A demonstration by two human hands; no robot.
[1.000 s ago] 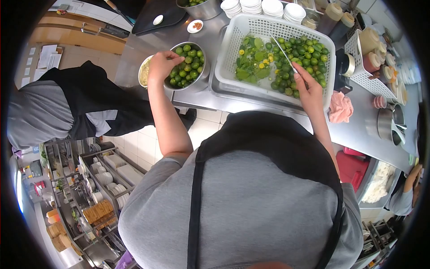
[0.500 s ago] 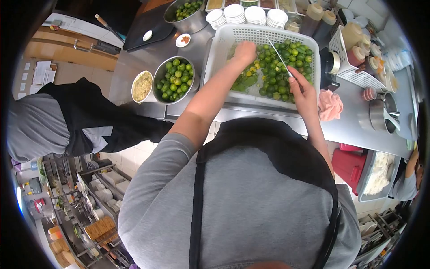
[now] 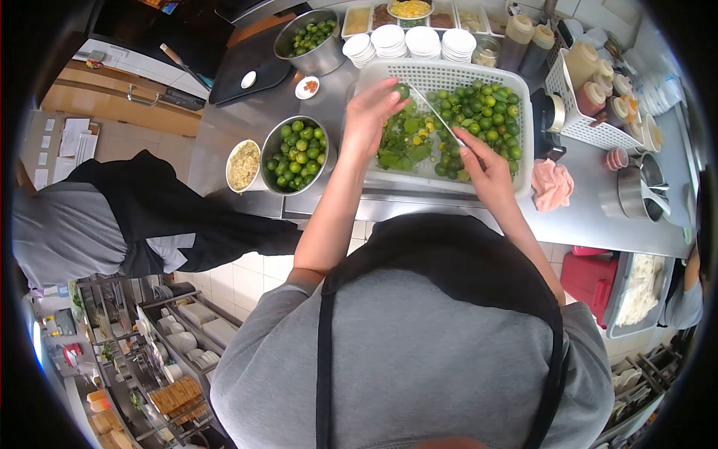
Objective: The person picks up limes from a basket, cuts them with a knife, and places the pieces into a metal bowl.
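Green and round, one lime (image 3: 402,92) sits pinched in the left hand (image 3: 366,117), ahead and leftward of the right hand (image 3: 486,162), whose gripped knife (image 3: 437,116) slants lengthwise toward it.

Left hand (image 3: 371,114) has a green lime (image 3: 402,91) in its fingers over the white basket (image 3: 528,142), right hand (image 3: 485,161) is gripping a knife (image 3: 437,116) with the tip right by it. Basket's got loads more limes (image 3: 493,112) plus leafy bits (image 3: 396,150). Pink cloth (image 3: 552,185) just beside it on the steel counter (image 3: 587,217).
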